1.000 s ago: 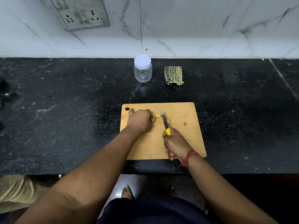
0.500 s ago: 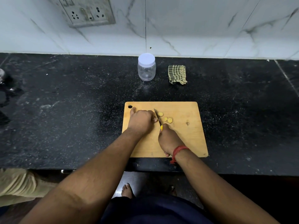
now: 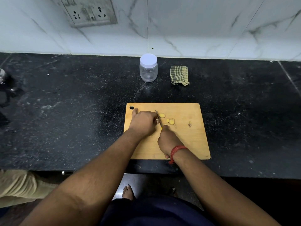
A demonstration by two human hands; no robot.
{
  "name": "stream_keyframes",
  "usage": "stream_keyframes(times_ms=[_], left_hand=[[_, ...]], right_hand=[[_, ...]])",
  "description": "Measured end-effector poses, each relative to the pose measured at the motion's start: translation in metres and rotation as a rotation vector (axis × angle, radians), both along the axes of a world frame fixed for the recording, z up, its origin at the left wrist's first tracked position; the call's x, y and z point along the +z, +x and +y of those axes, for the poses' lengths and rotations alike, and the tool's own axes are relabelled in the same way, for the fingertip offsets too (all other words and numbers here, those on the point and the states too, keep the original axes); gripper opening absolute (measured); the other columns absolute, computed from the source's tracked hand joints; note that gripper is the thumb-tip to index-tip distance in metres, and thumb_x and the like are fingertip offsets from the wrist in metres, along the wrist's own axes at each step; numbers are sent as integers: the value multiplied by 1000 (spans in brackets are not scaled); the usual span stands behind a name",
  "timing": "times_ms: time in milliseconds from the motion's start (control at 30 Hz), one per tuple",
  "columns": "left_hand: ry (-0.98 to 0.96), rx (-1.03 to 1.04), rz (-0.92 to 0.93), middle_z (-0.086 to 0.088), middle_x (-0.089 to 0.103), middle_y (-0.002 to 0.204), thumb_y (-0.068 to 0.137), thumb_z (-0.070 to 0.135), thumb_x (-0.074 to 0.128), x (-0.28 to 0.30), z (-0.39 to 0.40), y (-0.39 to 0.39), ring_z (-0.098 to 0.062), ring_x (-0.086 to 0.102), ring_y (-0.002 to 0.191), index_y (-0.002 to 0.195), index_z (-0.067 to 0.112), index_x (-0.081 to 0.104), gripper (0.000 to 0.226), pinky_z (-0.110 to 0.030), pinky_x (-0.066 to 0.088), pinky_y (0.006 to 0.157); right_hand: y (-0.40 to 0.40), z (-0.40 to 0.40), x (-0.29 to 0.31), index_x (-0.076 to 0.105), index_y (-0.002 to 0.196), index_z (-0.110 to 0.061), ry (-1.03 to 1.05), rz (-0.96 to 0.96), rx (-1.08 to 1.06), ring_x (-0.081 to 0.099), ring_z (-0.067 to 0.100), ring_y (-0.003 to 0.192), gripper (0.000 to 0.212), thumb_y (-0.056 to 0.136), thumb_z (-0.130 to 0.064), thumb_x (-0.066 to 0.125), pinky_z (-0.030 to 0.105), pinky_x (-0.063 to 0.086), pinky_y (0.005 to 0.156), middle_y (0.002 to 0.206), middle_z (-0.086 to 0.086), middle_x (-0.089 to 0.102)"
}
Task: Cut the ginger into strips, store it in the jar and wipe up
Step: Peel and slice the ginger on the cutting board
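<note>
Two hands over a wooden cutting board (image 3: 187, 144). Left hand (image 3: 143, 122), fingers curled down, hides the ginger under it; grip uncertain. Right hand (image 3: 168, 141) grips a knife (image 3: 158, 118), handle mostly covered. Three cut ginger slices (image 3: 171, 121) lie beside the blade. Jar (image 3: 148, 68), lid on, contents unclear. Checked cloth (image 3: 179, 75) near it.

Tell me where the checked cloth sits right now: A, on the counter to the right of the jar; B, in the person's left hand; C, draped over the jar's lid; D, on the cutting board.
A: the checked cloth lies folded on the black counter to the right of the lidded jar, apart from it and behind the cutting board.
</note>
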State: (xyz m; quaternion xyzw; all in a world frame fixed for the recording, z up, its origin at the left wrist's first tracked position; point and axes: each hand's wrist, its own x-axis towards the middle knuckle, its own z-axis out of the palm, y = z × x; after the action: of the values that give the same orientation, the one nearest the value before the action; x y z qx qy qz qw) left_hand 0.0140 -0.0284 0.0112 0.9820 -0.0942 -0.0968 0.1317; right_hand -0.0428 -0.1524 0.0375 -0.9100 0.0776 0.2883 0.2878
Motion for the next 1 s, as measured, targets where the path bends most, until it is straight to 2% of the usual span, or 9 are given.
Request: stream_keyframes(times_ms=[67,133,233,300,433,733,833,933,1000], left_hand=[[4,-7,8,3,71,109,98,32,50,0,1,1,-23,62,109,109,25,66,20,-56,14,120],[2,-13,6,3,71,109,97,30,51,0,1,1,-22,63,109,109,25,66,20,-56,15,119],[-10,-9,-9,4,71,105,97,29,51,-2,1,1,-22,63,107,106,25,66,18,-55,17,119],[-11,-4,-17,4,72,104,97,30,52,-3,2,1,-23,64,106,104,26,66,17,-55,18,119],[-15,4,-31,4,72,103,96,32,52,-4,3,1,-24,64,105,102,25,66,16,-55,19,119],[-4,-27,-38,4,71,107,97,35,48,-4,5,1,-23,64,105,105,25,64,20,-56,20,117],[-6,-36,-47,5,71,107,97,35,47,-5,6,1,-22,64,104,105,26,64,21,-56,21,117],[-10,-38,-49,6,71,106,97,34,47,-6,5,1,-21,64,104,104,26,64,20,-56,21,117],[-11,-40,-46,5,70,106,97,33,47,-5,5,2,-21,64,103,102,26,62,18,-56,21,117]], right_hand=[[2,1,0,34,136,-3,-4,15,4,65,33,89,45,92,3,33,43,54,65,100,14,59],[3,2,0,30,141,-2,-3,33,12,62,31,88,49,93,3,33,36,49,57,99,13,57],[5,5,3,22,148,-3,-20,50,8,64,32,96,56,93,3,34,36,49,61,115,18,60],[7,8,2,16,152,-2,-34,48,3,64,34,101,62,93,3,34,33,44,57,121,20,60],[9,11,0,18,151,-2,-49,33,-15,64,37,106,61,93,4,35,28,37,50,123,20,60],[9,4,9,17,151,-1,-62,40,24,58,29,86,61,94,5,35,28,37,50,117,20,61],[11,5,8,17,151,0,-86,48,26,64,34,100,61,94,5,36,31,39,54,118,21,61],[12,5,8,18,150,1,-116,50,25,64,35,105,60,94,4,38,34,45,69,118,21,62],[13,5,8,17,150,2,-122,52,35,62,35,109,60,94,4,38,34,43,73,121,22,62]])
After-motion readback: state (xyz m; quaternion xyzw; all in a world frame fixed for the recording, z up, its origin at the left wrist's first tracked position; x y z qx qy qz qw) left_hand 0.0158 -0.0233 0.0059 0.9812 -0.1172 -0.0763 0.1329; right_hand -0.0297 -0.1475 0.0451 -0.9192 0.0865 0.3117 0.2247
